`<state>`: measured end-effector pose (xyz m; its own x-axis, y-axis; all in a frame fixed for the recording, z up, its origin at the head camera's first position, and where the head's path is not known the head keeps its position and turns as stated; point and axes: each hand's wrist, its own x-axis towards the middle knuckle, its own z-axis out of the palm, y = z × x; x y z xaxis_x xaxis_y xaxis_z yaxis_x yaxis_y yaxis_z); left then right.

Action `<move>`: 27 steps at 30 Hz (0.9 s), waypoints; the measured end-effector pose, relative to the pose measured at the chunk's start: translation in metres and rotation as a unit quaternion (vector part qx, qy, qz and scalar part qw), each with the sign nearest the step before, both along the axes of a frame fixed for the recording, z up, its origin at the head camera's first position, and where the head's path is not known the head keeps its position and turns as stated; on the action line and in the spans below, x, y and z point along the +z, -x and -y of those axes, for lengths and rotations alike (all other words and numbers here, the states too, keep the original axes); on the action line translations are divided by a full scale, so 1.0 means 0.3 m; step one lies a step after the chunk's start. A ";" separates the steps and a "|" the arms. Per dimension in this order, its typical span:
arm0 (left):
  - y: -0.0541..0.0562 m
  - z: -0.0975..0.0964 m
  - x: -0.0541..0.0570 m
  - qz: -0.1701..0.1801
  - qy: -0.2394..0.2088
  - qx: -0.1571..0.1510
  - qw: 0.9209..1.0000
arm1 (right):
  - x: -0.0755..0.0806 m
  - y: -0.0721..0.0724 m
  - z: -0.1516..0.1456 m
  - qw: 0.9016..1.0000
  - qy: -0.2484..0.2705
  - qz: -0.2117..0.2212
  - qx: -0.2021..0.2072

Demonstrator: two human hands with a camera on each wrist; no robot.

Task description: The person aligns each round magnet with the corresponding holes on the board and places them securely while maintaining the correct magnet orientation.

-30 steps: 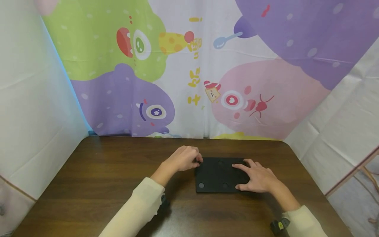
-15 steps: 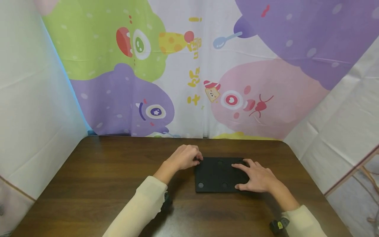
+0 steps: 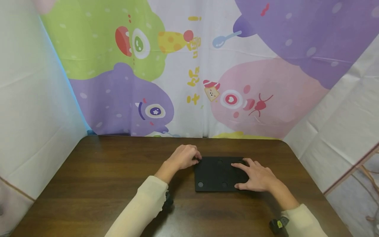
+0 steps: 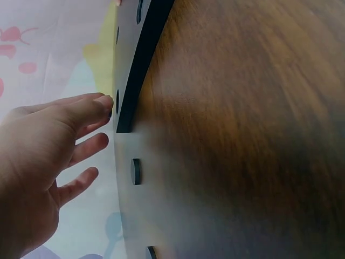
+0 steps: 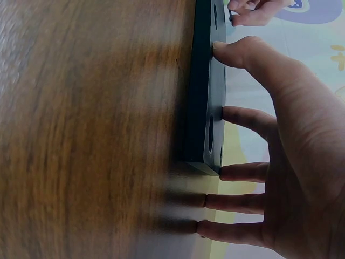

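A flat black board (image 3: pixel 211 172) with round recesses lies on the wooden table. My left hand (image 3: pixel 183 157) is at its far left corner, thumb and fingers pinching a small dark disc (image 5: pixel 230 17) close over the corner; the fingers mostly hide the disc in the head view. On the board's right end rests my right hand (image 3: pixel 257 176), fingers spread. Its thumb and index finger touch the top face, and other fingertips reach past the right edge. Beside the board in the left wrist view, one black disc (image 4: pixel 136 171) and another disc (image 4: pixel 151 252) stand apart.
The brown table (image 3: pixel 118 184) spreads around the board. A cartoon-printed curtain (image 3: pixel 183 98) hangs behind its far edge, with white cloth panels at both sides. Dark wrist cameras sit at both cream sleeves (image 3: pixel 139 207).
The left forearm has shifted slightly to the right, while the left hand stays at the board's corner. My right hand and the board keep their places.
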<state>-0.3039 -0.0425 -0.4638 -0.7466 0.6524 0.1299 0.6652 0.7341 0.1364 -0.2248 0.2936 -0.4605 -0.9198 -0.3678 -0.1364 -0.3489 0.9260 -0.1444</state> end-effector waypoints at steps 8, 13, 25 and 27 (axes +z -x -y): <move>0.008 -0.002 -0.008 0.011 -0.010 0.000 1.000 | -0.007 0.001 0.000 1.000 -0.002 0.000 -0.001; 0.015 -0.003 -0.017 0.020 -0.006 0.004 1.000 | -0.004 0.001 0.001 1.000 -0.004 0.000 -0.001; 0.011 -0.007 -0.018 0.004 -0.007 0.002 1.000 | -0.009 0.002 0.001 1.000 -0.005 0.001 -0.002; 0.010 -0.006 -0.021 0.005 -0.011 0.001 1.000 | -0.008 0.003 0.001 1.000 -0.005 0.001 -0.002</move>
